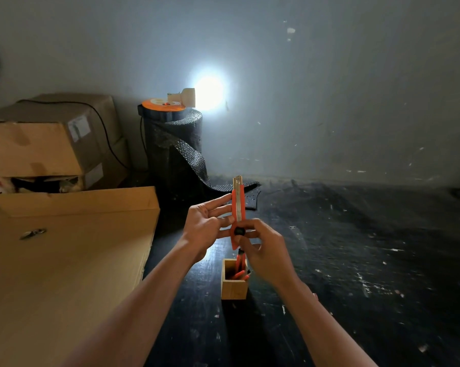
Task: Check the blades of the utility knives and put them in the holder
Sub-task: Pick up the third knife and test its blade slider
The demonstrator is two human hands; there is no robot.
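Note:
An orange utility knife (236, 207) stands upright in front of me, its metal blade tip (237, 181) pushed out at the top. My left hand (207, 229) steadies the knife's left side with its fingers spread along the body. My right hand (260, 250) grips the lower end, thumb on the black slider (240, 231). Directly below, a small wooden holder (234, 288) stands on the dark floor with other orange knives (240, 266) sticking out of it.
A flat cardboard sheet (64, 260) lies at the left, with taped cardboard boxes (48, 144) behind it. A black roll of mesh material (174, 154) stands by the wall, carrying an orange cable reel and a bright lamp (207, 94). Dark speckled floor (356, 260) stretches right.

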